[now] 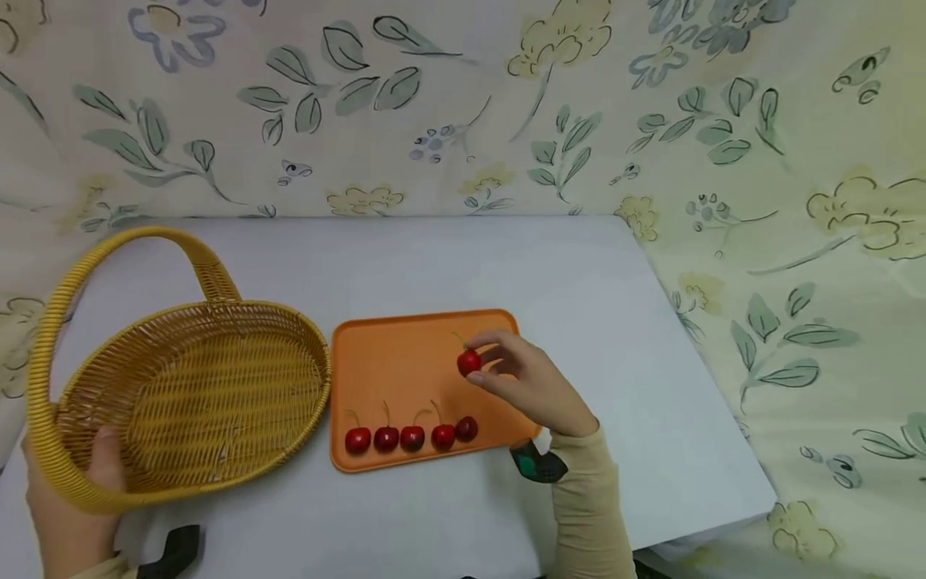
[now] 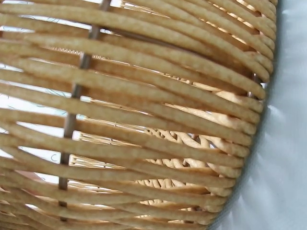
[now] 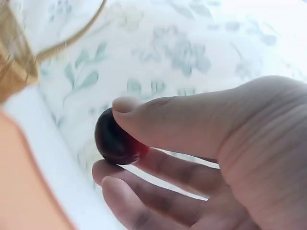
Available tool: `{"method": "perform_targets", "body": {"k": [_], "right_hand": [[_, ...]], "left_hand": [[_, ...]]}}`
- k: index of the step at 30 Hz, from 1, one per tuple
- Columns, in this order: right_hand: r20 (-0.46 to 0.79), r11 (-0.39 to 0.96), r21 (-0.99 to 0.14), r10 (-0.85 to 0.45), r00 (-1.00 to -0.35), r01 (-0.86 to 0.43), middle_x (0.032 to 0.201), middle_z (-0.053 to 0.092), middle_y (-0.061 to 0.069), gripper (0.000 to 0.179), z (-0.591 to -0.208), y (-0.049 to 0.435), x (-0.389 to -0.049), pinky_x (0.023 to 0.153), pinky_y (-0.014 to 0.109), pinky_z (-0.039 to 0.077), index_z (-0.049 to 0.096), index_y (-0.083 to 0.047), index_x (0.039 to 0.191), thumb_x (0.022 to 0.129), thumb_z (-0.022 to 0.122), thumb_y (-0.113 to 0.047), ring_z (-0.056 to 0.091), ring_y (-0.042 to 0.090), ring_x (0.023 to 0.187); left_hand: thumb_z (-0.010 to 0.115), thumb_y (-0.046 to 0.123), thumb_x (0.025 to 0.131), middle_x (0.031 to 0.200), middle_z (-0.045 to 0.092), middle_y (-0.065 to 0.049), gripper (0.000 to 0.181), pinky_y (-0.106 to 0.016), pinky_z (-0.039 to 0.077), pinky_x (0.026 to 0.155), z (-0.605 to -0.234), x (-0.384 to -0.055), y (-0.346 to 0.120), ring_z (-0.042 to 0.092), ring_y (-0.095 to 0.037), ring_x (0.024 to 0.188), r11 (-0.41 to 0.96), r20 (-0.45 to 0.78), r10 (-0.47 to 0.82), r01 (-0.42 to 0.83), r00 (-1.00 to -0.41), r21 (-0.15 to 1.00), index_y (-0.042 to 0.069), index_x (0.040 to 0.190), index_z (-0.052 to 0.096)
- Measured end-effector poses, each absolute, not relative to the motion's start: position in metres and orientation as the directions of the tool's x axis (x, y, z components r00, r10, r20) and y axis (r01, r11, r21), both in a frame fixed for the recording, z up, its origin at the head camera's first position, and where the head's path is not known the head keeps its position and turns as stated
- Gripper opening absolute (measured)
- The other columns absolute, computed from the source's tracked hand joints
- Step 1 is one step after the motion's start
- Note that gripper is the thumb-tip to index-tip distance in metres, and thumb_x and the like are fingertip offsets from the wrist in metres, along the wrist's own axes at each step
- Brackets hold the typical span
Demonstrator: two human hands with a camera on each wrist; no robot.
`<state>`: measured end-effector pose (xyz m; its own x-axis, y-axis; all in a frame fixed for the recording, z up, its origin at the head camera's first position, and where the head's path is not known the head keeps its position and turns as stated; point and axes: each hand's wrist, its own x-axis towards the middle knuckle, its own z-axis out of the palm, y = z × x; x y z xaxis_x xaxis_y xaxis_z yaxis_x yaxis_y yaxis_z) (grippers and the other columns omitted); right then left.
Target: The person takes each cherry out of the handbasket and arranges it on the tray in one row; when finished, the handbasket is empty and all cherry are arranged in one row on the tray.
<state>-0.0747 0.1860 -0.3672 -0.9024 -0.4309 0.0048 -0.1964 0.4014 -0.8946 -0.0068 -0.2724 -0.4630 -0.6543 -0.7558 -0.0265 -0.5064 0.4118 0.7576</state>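
Observation:
My right hand [image 1: 531,382] pinches a red cherry [image 1: 469,363] between thumb and fingers, above the right part of an orange tray [image 1: 405,346]. In the right wrist view the same cherry [image 3: 115,139] looks dark, held at the thumb tip. Along the tray's near edge lies a row of several cherries [image 1: 387,439], most with stems. On the left, a yellow woven basket [image 1: 224,394] with a tall handle stands tilted. My left hand [image 1: 79,490] grips its near-left rim, the thumb inside and the other fingers hidden. Woven strands of the basket [image 2: 158,105] fill the left wrist view.
A white table [image 1: 673,450] carries the tray and basket, its right edge slanting toward the front. Floral cloth [image 1: 463,104] hangs behind it and on the right. The basket's right rim comes right up to the tray's left edge. The basket's handle [image 1: 58,322] arches high on the left.

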Motion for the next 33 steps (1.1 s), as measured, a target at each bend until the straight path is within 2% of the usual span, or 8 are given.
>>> {"method": "perform_targets", "body": {"k": [7,11,15,18,22,30,32,33], "right_hand": [[-0.076,0.425,-0.902,-0.322,-0.944,-0.072,0.114,0.060,0.004,0.036,-0.422,0.223,-0.043,0.082,0.030,0.055,0.055,-0.014,0.121,0.090,0.066,-0.027,0.062,0.022,0.098],[-0.052,0.529,-0.840,-0.295,-0.954,-0.118,0.110,0.060,-0.002,0.034,-0.439,0.233,-0.032,0.075,0.028,0.054,0.056,-0.014,0.118,0.088,0.069,-0.022,0.060,0.018,0.092],[-0.046,0.612,-0.777,-0.285,-0.958,-0.144,0.106,0.059,-0.008,0.036,-0.449,0.234,-0.029,0.067,0.026,0.052,0.055,-0.019,0.118,0.085,0.072,-0.016,0.057,0.014,0.085],[-0.062,0.618,-0.773,-0.299,-0.952,-0.144,0.104,0.060,-0.007,0.042,-0.455,0.230,-0.027,0.064,0.024,0.050,0.054,-0.017,0.121,0.084,0.073,-0.017,0.055,0.014,0.083],[-0.062,0.605,-0.779,-0.337,-0.940,-0.166,0.103,0.061,-0.003,0.043,-0.461,0.225,-0.024,0.065,0.023,0.048,0.054,-0.012,0.123,0.084,0.073,-0.017,0.054,0.013,0.081],[-0.032,0.632,-0.747,-0.341,-0.939,-0.204,0.109,0.060,-0.005,0.038,-0.462,0.224,-0.028,0.069,0.023,0.049,0.059,-0.013,0.119,0.084,0.073,-0.015,0.053,0.008,0.080],[-0.037,0.632,-0.749,-0.342,-0.939,-0.201,0.110,0.060,-0.004,0.038,-0.461,0.225,-0.029,0.069,0.023,0.049,0.058,-0.012,0.119,0.084,0.073,-0.016,0.053,0.009,0.081],[-0.038,0.630,-0.750,-0.345,-0.938,-0.201,0.110,0.060,-0.004,0.039,-0.460,0.225,-0.030,0.070,0.023,0.049,0.058,-0.012,0.120,0.084,0.073,-0.016,0.054,0.009,0.081]], "left_hand": [[0.037,0.024,0.097,0.156,0.026,-0.010,0.059,-0.051,0.022,0.115,-0.485,-0.007,-0.289,0.027,-0.029,0.142,0.402,-0.053,-0.782,-0.567,-0.621,0.719,0.031,0.152,0.017],[0.036,0.023,0.098,0.157,0.024,-0.011,0.058,-0.051,0.022,0.114,-0.474,-0.005,-0.281,0.026,-0.031,0.143,0.395,-0.067,-0.775,-0.564,-0.628,0.725,0.026,0.153,0.016],[0.037,0.024,0.097,0.157,0.024,-0.006,0.059,-0.048,0.022,0.115,-0.468,-0.006,-0.276,0.026,-0.027,0.143,0.379,-0.072,-0.776,-0.553,-0.627,0.742,0.030,0.153,0.017],[0.037,0.024,0.096,0.157,0.026,-0.008,0.060,-0.047,0.022,0.115,-0.466,-0.007,-0.274,0.028,-0.029,0.142,0.394,-0.059,-0.763,-0.537,-0.643,0.746,0.030,0.153,0.017],[0.037,0.022,0.097,0.155,0.026,-0.017,0.060,-0.054,0.024,0.113,-0.457,-0.005,-0.269,0.028,-0.037,0.140,0.434,-0.034,-0.729,-0.500,-0.683,0.750,0.018,0.153,0.017],[0.035,0.022,0.097,0.155,0.027,-0.017,0.059,-0.053,0.024,0.113,-0.447,-0.004,-0.257,0.029,-0.038,0.139,0.422,-0.039,-0.713,-0.473,-0.700,0.773,0.018,0.153,0.017],[0.034,0.022,0.097,0.150,0.032,-0.024,0.056,-0.057,0.027,0.110,-0.445,-0.006,-0.260,0.033,-0.042,0.136,0.480,0.009,-0.693,-0.452,-0.721,0.752,0.011,0.151,0.024],[0.035,0.022,0.096,0.146,0.037,-0.025,0.054,-0.050,0.034,0.109,-0.443,-0.007,-0.263,0.039,-0.039,0.132,0.496,0.025,-0.694,-0.453,-0.719,0.741,0.008,0.148,0.030]]}}
